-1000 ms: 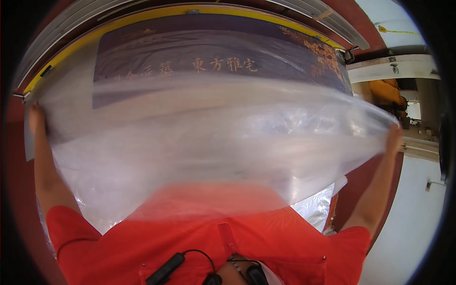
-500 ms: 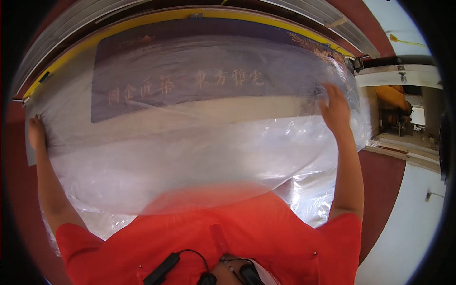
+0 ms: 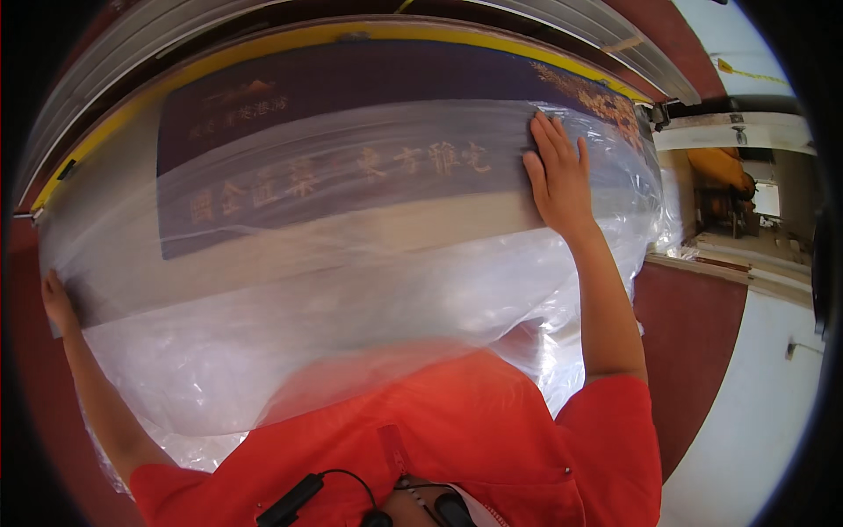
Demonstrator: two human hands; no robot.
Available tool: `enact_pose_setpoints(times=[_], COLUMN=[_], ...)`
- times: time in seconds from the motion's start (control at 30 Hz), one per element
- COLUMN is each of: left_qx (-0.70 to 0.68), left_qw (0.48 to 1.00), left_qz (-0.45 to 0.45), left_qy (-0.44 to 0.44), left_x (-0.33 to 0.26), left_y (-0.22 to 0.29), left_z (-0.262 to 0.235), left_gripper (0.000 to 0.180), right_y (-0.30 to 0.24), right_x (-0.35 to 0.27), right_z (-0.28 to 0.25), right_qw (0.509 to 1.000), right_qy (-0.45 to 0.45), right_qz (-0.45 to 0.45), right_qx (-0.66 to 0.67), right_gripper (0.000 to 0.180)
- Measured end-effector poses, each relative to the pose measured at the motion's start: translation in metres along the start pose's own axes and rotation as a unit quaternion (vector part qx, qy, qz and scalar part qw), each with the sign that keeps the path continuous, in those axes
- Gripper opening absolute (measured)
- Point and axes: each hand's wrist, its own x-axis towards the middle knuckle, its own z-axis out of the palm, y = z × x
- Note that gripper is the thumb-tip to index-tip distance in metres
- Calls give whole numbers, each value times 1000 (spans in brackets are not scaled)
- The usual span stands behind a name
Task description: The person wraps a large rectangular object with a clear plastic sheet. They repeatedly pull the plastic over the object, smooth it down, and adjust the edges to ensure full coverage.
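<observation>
A broad sheet of clear plastic film [image 3: 369, 290] lies over a wide, flat panel. The panel has a dark purple printed area [image 3: 237, 132] with gold lettering and a gold pattern at its right end, above a pale beige band. My right hand [image 3: 562, 180] rests flat on the film over the right part of the purple area, fingers stretched and apart. At the far left, my left hand [image 3: 60, 303] is closed at the side edge of the film and panel; its fingertips are partly hidden. The film's near edge sags in front of my red shirt.
A yellow strip [image 3: 299, 46] runs along the panel's far side, with grey metal rails [image 3: 562, 19] beyond it. To the right, a white frame [image 3: 738, 132] borders an opening with an orange machine [image 3: 722, 171]. Dark red floor [image 3: 689, 325] shows at the right.
My right hand has moved left and up onto the purple area and flattened. My left hand has come down toward me. The film's far edge has slid nearer, baring more purple at the top.
</observation>
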Motion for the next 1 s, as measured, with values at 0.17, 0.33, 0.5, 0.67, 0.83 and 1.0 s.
enact_pose_setpoints(times=[0.17, 0.33, 0.5, 0.67, 0.83, 1.0], left_qx=[-534, -476, -493, -89, -277, -12], left_qw=[805, 855, 853, 991, 956, 980], left_qz=[-147, -47, -161, 5, -76, -201], left_qy=[-211, -203, -53, 99, 56, -6], left_x=[-21, -80, -32, 2, 91, 68], left_y=[31, 39, 2, 88, 113, 212], left_z=[-61, -140, -137, -2, 75, 92], left_gripper=[39, 39, 36, 31, 32, 44], right_y=[28, 21, 9, 43, 106, 104], right_x=[38, 38, 46, 35, 106, 122], right_z=[15, 12, -13, -2, 44, 52], right_qw=[982, 979, 761, 787, 836, 839], right_qy=[83, 91, 60, 29, 106, 146], right_qz=[119, 130, 227, 332, 350, 461], right_qx=[124, 132, 605, 519, 408, 249], right_gripper=[13, 11, 15, 14, 17, 33])
